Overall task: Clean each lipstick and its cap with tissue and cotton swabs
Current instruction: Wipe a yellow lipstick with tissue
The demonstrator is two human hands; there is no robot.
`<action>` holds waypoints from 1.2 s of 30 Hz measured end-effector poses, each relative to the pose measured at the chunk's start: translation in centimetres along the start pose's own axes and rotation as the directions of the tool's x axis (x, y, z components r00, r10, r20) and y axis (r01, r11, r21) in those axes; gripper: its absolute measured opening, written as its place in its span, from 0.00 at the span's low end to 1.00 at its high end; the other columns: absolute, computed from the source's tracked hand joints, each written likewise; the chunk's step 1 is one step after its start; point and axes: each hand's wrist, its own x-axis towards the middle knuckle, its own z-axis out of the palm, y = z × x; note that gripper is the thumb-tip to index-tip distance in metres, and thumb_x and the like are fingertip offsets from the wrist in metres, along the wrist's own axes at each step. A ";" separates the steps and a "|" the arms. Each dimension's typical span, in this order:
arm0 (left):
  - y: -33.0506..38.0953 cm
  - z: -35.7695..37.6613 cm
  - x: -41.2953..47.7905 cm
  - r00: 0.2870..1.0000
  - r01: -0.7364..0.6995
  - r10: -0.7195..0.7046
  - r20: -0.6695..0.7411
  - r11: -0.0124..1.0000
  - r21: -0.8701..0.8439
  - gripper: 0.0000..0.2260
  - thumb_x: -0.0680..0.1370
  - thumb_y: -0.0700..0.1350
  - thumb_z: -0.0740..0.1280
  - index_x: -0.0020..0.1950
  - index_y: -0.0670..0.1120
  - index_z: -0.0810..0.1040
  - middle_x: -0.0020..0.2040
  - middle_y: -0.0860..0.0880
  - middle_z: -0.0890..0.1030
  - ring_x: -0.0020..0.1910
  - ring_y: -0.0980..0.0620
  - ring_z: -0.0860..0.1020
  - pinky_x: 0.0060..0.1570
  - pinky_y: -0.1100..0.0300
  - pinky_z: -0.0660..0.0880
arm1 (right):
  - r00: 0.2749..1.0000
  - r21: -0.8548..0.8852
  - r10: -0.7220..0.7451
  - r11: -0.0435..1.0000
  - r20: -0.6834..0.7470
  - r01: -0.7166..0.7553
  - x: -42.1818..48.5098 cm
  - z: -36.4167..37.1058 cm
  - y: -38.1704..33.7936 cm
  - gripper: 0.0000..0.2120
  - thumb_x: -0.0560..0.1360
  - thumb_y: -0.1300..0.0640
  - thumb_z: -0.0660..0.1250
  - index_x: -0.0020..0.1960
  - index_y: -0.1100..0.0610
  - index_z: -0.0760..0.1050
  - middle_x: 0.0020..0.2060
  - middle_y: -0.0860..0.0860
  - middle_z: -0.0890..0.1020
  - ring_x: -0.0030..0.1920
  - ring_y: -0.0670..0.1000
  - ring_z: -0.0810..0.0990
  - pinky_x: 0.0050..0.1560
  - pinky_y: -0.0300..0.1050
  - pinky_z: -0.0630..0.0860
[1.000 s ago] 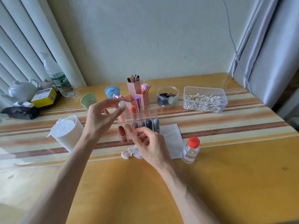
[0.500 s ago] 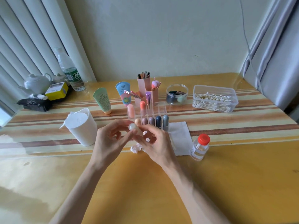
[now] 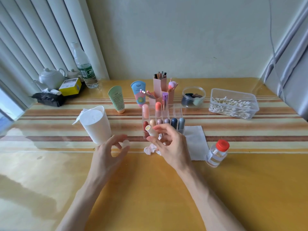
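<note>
Counter [image 3: 150, 189]: yellow, striped. Clear organizer [image 3: 178, 112] mid-counter, holding capped lipsticks [image 3: 174, 122]. Water bottle [image 3: 85, 69] far left of organizer: green label, print unreadable. Right hand [image 3: 171, 147], just before organizer, pinches uncapped pale lipstick [image 3: 150, 130]. Left hand [image 3: 108, 154], left of organizer, pinches white cap [image 3: 126, 143].

Room over near table [image 3: 150, 197]; organizer [image 3: 177, 114], tissue cup [image 3: 98, 125], bottle [image 3: 216, 154] obstruct beyond.

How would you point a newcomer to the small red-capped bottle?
On the yellow table, find the flat white tissue sheet right of the clear lipstick rack. The bottle stands at that sheet's right edge. It alone has a red cap.
</note>
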 end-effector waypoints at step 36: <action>3.9 2.7 1.3 0.994 0.066 0.028 0.102 0.591 -0.804 0.08 0.78 0.40 0.71 0.53 0.37 0.85 0.42 0.49 0.82 0.41 0.56 0.77 0.44 0.64 0.73 | 0.948 0.378 0.131 0.895 0.289 -0.238 -0.5 -0.2 -2.4 0.15 0.83 0.54 0.67 0.48 0.65 0.80 0.35 0.61 0.81 0.31 0.54 0.76 0.35 0.38 0.74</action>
